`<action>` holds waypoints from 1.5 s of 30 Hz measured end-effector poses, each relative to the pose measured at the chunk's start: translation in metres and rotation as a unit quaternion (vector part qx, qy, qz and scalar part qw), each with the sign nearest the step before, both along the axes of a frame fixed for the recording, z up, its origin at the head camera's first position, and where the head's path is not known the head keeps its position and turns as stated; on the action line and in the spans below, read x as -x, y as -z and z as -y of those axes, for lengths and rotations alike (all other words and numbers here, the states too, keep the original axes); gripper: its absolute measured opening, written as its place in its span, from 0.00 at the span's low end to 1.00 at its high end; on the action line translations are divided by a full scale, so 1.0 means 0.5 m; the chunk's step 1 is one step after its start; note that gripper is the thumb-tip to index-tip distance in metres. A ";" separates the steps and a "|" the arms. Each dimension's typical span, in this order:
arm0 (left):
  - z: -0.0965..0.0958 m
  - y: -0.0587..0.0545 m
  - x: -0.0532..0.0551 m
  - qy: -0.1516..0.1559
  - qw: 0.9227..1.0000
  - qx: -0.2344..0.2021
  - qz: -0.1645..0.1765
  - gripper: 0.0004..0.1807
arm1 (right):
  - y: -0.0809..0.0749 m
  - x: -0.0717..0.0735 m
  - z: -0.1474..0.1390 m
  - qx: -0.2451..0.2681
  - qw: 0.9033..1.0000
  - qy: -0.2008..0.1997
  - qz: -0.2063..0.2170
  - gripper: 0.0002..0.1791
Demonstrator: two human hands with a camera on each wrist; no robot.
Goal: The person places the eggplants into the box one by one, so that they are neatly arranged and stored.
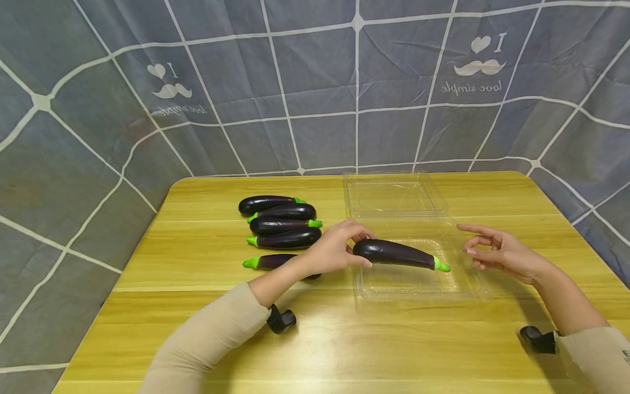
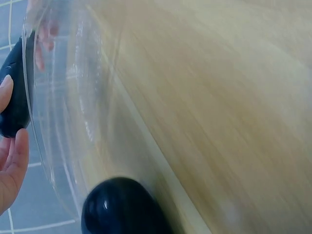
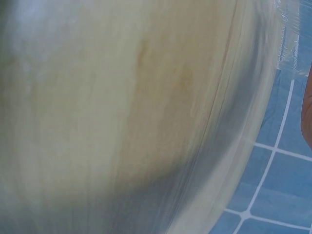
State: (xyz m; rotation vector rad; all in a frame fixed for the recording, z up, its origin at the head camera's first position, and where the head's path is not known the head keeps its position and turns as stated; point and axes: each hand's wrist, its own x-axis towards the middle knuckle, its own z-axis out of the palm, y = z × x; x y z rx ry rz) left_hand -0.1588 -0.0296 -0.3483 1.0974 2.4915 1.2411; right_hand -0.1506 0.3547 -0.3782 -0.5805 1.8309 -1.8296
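My left hand grips a dark purple eggplant by its thick end, thumb at the near side. The eggplant lies over the base of a clear plastic clamshell container, its green stem pointing right. In the left wrist view, fingers and thumb hold the same eggplant at the left edge, beside the container's clear wall. Nothing is in my right hand, which hovers just right of the container, index finger extended and the others loosely bent. Only a sliver of it shows in the right wrist view.
Left of the container, several eggplants lie in a rough column; the nearest is partly hidden by my left forearm. The container's lid lies folded back behind its base. A grey grid-patterned cloth hangs behind the wooden table.
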 end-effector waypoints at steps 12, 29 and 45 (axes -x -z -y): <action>-0.035 -0.002 -0.025 0.039 0.998 0.038 -0.031 0.26 | -0.004 -0.002 0.002 0.006 1.000 0.000 0.003 0.29; -0.056 0.001 -0.040 0.061 0.988 0.095 -0.103 0.27 | -0.001 -0.003 0.001 -0.001 1.000 0.007 0.007 0.30; -0.073 -0.004 -0.038 0.088 0.983 0.144 -0.068 0.23 | -0.005 -0.004 0.004 0.032 0.999 -0.006 0.012 0.30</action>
